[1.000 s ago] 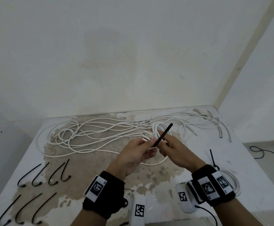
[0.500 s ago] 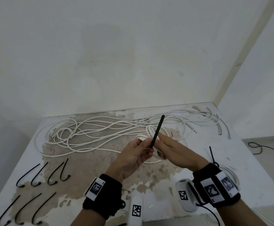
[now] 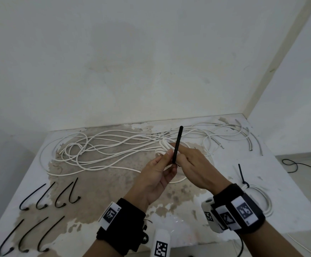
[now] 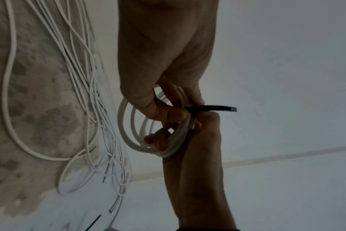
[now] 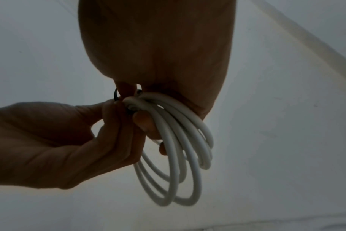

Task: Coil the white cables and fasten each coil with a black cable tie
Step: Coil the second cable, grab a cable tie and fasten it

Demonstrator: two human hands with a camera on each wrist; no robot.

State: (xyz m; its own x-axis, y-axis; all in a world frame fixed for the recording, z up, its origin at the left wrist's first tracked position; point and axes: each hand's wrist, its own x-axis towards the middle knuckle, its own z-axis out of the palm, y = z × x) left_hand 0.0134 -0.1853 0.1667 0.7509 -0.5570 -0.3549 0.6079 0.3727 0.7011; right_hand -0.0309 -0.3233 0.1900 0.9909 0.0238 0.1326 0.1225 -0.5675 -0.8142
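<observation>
Cable tie (image 3: 176,145) steeper, both grips pinching.

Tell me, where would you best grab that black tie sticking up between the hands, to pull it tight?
Probably by its free tail: the thin black plastic cable tie stands nearly upright above the white cable coil, bare toward the tip. Pinch it from above, since the left hand and right hand crowd its base.

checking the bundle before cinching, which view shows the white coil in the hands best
The right wrist view: the white coil hangs there with its loops spread out and countable. The left wrist view shows part of it, dim and half covered by fingers. The head view shows only a few strands behind the hands.
</observation>
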